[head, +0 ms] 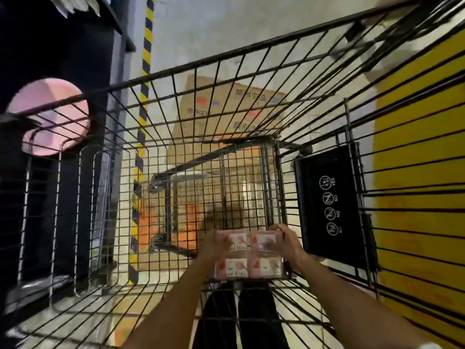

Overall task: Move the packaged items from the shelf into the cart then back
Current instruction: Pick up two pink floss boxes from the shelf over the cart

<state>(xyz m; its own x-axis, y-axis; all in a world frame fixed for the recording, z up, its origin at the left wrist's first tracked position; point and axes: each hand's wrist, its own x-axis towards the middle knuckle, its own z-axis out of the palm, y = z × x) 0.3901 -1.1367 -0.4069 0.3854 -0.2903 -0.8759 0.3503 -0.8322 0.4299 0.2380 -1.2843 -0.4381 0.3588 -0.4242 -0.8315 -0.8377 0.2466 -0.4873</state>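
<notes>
I have both hands down inside the cart [251, 102], at the end of its floor nearest me. My left hand [214, 244] grips the left edge of the far pack [247, 241] and my right hand [284, 241] grips its right edge, fingers curled over the top on each side. A second pack [247, 268] like it lies flat on the cart floor, just nearer me than the one I hold, and the two look to be touching edge to edge.

Whether I am setting this pack down or lifting it out I cannot tell, so I judge the care is the same either way. I would keep it level, with even pressure from both sides. I would also keep my right wrist away from the black sign [329, 205] hanging on the cart's right wall, and keep my fingers out of the wire mesh.
</notes>
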